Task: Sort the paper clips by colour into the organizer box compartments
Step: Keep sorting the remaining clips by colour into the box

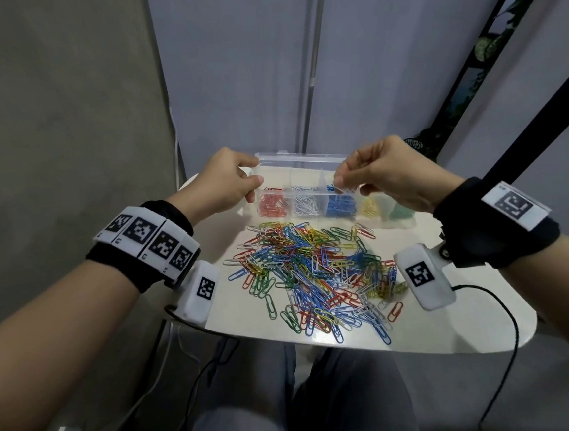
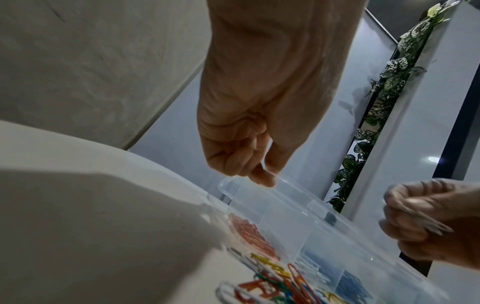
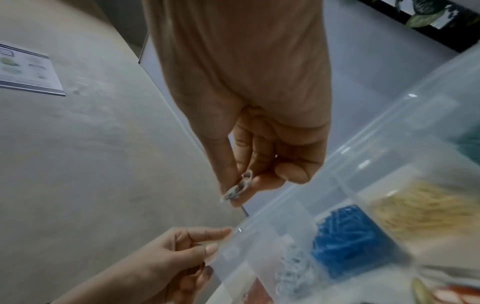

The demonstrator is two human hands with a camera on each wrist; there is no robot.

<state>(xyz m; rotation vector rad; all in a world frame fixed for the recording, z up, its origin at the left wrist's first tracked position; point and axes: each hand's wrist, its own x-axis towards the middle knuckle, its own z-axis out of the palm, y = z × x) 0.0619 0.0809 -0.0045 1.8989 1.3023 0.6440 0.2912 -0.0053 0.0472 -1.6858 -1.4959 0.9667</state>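
Observation:
The clear organizer box (image 1: 302, 160) stands open at the table's far side. Its compartments hold red (image 1: 273, 205), white (image 1: 306, 204), blue (image 1: 340, 205), yellow (image 1: 370, 206) and green clips (image 1: 400, 212). My left hand (image 1: 255, 171) pinches the box's left end, and the left wrist view shows the fingertips (image 2: 262, 176) on the lid's edge. My right hand (image 1: 339, 179) hovers over the white and blue compartments, pinching a pale paper clip (image 3: 240, 188) between thumb and fingers. A mixed pile of clips (image 1: 315, 274) lies in front of the box.
The small white table (image 1: 474, 319) has a rounded near edge, with my legs below it. A black cable (image 1: 510, 319) crosses its right side. A grey wall stands on the left, and a dark pole with leaves (image 1: 488, 46) on the right.

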